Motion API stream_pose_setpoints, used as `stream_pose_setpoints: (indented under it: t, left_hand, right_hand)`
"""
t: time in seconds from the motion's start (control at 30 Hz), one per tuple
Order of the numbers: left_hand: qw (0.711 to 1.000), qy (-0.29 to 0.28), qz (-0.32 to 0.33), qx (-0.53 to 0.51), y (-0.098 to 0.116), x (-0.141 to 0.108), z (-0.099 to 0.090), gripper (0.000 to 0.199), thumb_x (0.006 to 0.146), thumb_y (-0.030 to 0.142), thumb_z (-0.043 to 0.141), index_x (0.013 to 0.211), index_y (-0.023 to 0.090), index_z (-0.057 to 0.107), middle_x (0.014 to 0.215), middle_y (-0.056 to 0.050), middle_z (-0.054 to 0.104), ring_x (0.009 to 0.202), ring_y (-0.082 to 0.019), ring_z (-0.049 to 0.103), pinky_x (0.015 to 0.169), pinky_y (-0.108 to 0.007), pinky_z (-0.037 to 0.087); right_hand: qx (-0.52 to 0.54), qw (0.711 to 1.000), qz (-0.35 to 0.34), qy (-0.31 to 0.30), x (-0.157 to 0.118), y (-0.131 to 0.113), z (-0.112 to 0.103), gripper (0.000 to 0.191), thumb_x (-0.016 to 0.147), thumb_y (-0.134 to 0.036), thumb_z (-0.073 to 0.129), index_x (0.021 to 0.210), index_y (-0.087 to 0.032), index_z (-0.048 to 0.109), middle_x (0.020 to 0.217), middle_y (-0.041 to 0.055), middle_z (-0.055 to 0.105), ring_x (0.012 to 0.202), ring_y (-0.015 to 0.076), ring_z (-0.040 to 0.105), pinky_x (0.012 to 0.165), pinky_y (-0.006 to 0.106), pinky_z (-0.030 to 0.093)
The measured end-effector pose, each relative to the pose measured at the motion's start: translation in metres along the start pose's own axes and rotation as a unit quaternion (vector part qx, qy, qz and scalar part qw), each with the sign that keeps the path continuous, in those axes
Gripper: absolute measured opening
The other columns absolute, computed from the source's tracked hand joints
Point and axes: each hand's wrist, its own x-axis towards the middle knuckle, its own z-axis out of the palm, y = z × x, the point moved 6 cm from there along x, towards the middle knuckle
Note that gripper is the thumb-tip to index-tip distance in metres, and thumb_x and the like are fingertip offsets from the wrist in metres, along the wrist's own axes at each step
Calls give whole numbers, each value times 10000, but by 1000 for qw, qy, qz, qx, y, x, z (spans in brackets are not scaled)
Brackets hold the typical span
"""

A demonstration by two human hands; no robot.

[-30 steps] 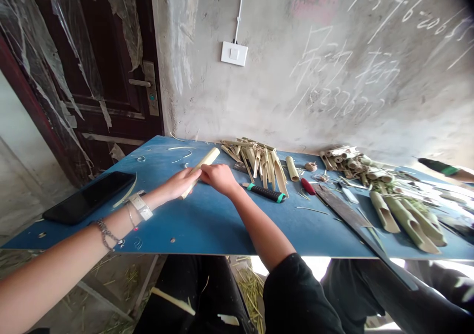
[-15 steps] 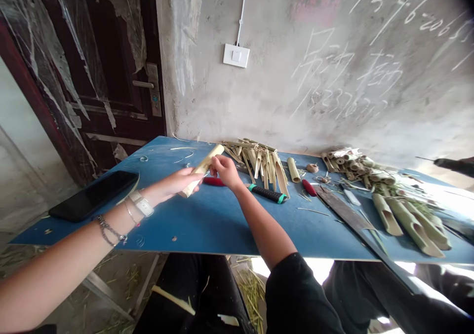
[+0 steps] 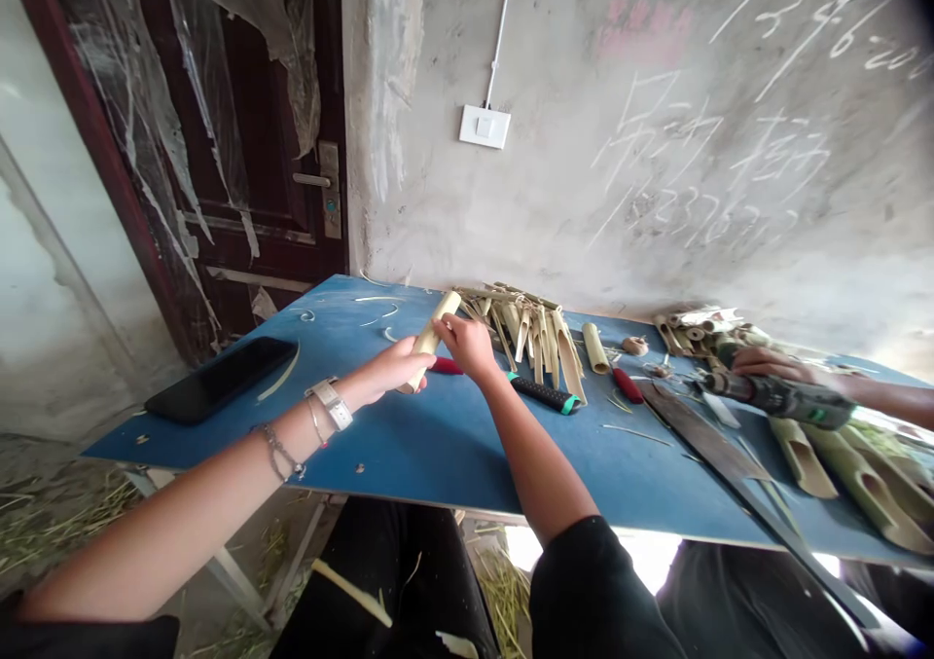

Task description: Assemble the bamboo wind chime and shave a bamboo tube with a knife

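Observation:
My left hand (image 3: 398, 363) is wrapped round the lower part of a pale bamboo tube (image 3: 441, 316), held tilted above the blue table (image 3: 438, 455). The fingers of my right hand (image 3: 471, 346) are closed in a pinch against the tube's right side. Whatever they grip is hidden behind the fingers. Just under my hands lies a red handle (image 3: 447, 365). To the right of it is a black grip with green ends (image 3: 544, 393). Split bamboo pieces (image 3: 540, 338) lie bundled behind my right hand.
On the left lies a black phone (image 3: 223, 379). A short bamboo tube (image 3: 594, 347), a red-handled tool (image 3: 628, 384) and a long saw-like blade (image 3: 700, 430) lie to the right. There, a co-worker's hand (image 3: 773, 362) holds a power drill (image 3: 780, 398) over cut bamboo tubes (image 3: 868, 489).
The view has swung slightly left. The co-worker's drill has come further in from the right, over the table. My hands stay on the bamboo tube with little change.

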Motion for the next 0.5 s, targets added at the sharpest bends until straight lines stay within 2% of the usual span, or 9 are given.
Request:
stream_pose_setpoints:
  t: [0.13,0.27,0.5]
  left_hand:
    - [998,34,5,-55,2,-10,2,162,807,204,519,947,150,458,635,-2,481,549,-116,490,495,-213,392]
    - [990,72,12,-117,3,-19,3,56,846,166,472,883,144,436,657,-2,467,538,-96,484,477,-202,394]
    - [978,132,45,-156,5,-28,-11,52,864,160,480,898,135,448,722,0,480,519,-67,489,464,-187,405]
  right_hand:
    - [125,991,-1,43,4,-8,-1,413,939,-418,319,602,-191,392,518,-28,430,487,96,366,514,213,239]
    - [216,976,-12,39,17,-18,0,438,911,-475,309,571,-198,313,495,-46,333,481,88,301,499,215,230]
    - [218,976,-27,-8,44,-42,0,422,890,-420,346,536,-191,328,491,-48,317,481,79,287,512,221,222]
